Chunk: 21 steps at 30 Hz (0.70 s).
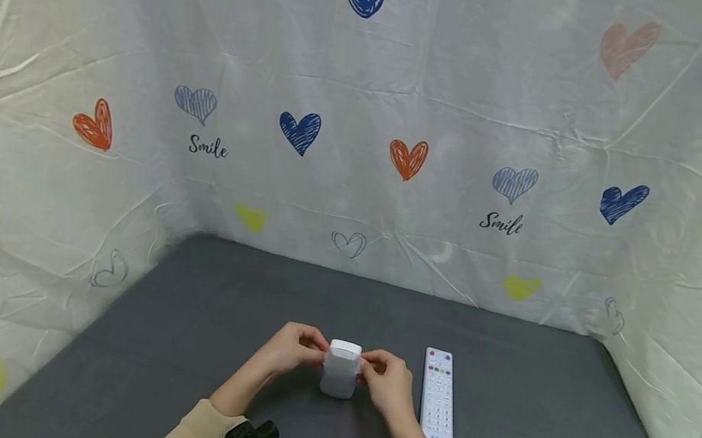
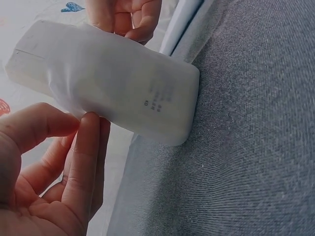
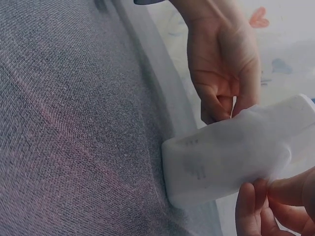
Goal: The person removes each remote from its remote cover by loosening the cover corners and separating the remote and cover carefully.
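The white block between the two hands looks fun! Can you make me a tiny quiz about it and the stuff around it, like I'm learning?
1. How many hands pinch the cloudy white film around the white, round-cornered block?
2. In the head view, where is the long, slim white remote control with small buttons?
A) left of the block
B) right of the block
C) on top of the block
3. True or false: the block stands on one end on the dark grey cloth.

Key:
1. Two: the left hand and the right hand.
2. B
3. True
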Each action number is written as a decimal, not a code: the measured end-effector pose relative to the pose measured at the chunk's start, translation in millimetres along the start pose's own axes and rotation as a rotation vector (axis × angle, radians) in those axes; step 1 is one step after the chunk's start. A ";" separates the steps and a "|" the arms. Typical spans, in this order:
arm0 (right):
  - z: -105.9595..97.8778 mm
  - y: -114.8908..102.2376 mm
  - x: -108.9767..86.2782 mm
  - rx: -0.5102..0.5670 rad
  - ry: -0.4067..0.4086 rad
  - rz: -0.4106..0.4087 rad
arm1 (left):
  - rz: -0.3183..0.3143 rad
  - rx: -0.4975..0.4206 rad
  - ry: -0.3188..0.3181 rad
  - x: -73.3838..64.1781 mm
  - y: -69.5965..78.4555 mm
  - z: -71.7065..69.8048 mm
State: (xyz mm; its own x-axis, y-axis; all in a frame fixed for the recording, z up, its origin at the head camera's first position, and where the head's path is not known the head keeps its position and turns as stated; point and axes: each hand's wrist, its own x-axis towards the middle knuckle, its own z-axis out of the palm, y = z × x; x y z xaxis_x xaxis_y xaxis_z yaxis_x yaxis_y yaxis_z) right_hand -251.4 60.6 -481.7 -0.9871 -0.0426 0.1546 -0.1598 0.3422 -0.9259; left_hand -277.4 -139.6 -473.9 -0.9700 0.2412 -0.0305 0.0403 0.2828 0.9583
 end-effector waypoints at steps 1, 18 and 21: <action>0.1 0.0 0.0 -0.011 0.001 -0.002 | -0.002 -0.001 -0.002 -0.1 -0.1 0.1; 3.8 3.4 -2.4 -0.004 0.008 0.008 | 0.013 0.008 -0.040 -18.3 24.2 -0.2; 3.2 4.4 -2.6 -0.012 0.007 0.006 | 0.022 0.001 -0.054 -20.6 26.6 -0.2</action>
State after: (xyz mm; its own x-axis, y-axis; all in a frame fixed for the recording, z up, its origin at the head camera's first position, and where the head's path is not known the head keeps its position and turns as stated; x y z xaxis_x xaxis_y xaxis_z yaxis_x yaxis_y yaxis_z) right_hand -249.6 59.2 -487.3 -0.9879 -0.0336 0.1513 -0.1533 0.3538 -0.9227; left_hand -256.4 -137.3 -447.8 -0.9547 0.2967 -0.0247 0.0617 0.2781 0.9586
